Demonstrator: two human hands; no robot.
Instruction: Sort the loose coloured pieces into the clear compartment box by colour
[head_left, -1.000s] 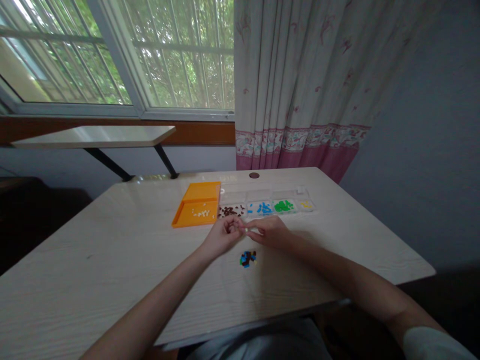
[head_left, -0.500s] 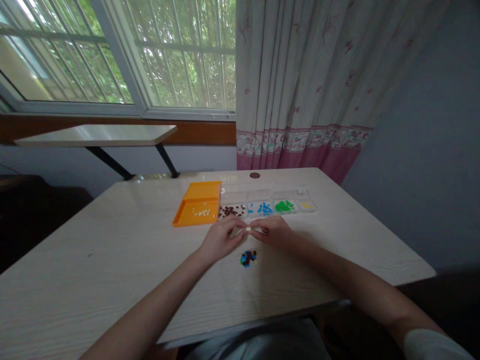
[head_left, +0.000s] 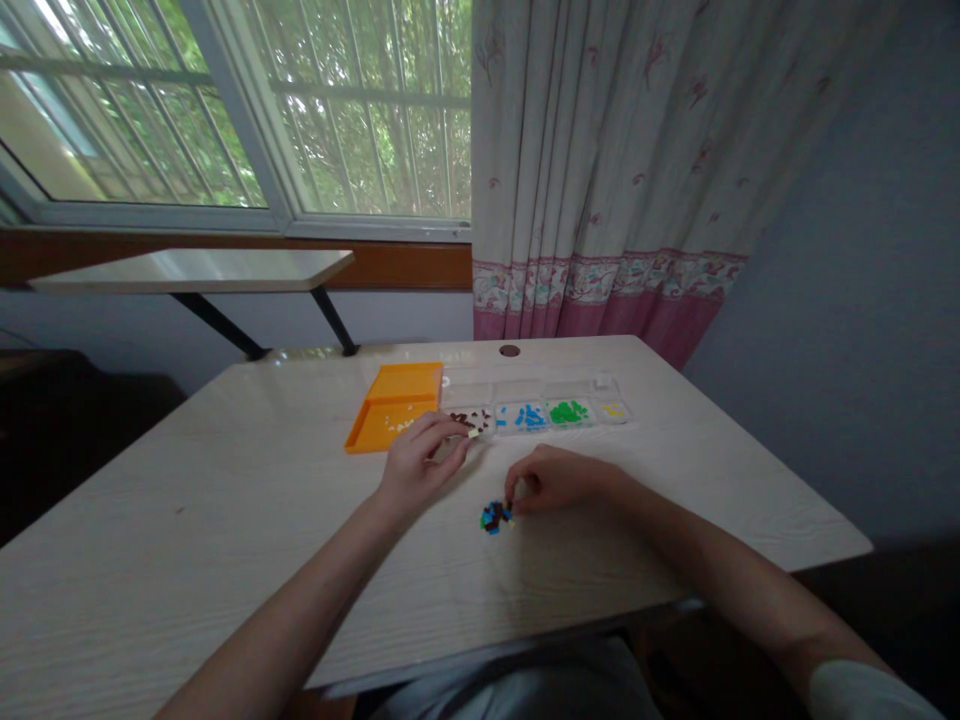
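Observation:
My left hand (head_left: 424,460) pinches a small pale yellow brick (head_left: 473,433) between thumb and fingertips, just in front of the compartment of brown bricks (head_left: 480,417). Lower on the table, my right hand (head_left: 559,476) has its thumb and fingers closed at the right edge of a little heap of bricks (head_left: 493,517) in blue, brown, green and yellow. Its fingertips touch the heap or hover right over it. Whether they hold a piece I cannot make out.
An orange open case (head_left: 405,383) with white pieces stands behind my left hand. Clear open boxes to its right hold blue bricks (head_left: 530,415), green bricks (head_left: 568,412) and yellow bricks (head_left: 613,409). A raised shelf (head_left: 225,268) overhangs the table's back left.
My hands, which met over one pale brick, have come apart. The left moved slightly left and up with a pale brick; the right dropped down to the small heap.

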